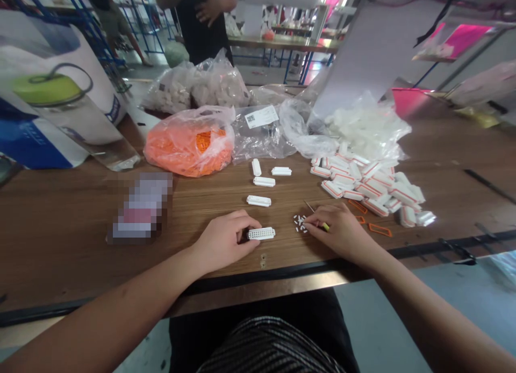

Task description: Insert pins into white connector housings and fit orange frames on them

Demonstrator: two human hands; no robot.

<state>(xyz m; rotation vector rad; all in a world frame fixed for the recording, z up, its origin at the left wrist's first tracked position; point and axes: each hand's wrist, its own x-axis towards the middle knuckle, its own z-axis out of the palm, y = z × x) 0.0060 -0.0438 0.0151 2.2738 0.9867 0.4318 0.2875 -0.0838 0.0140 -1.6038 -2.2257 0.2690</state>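
Left grip (226,238) pinches one end of connector (263,234); right grip (341,228) clasps tool (325,227) beside pegs (299,221).

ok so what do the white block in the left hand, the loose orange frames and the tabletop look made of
White block: probably hard plastic, fairly matte, judging by its crisp edges and neat rows of holes.
Orange frames: plastic or rubber, thin and evenly coloured; the look leaves it open.
Tabletop: brown wood grain, faint sheen; could be wood or laminate.
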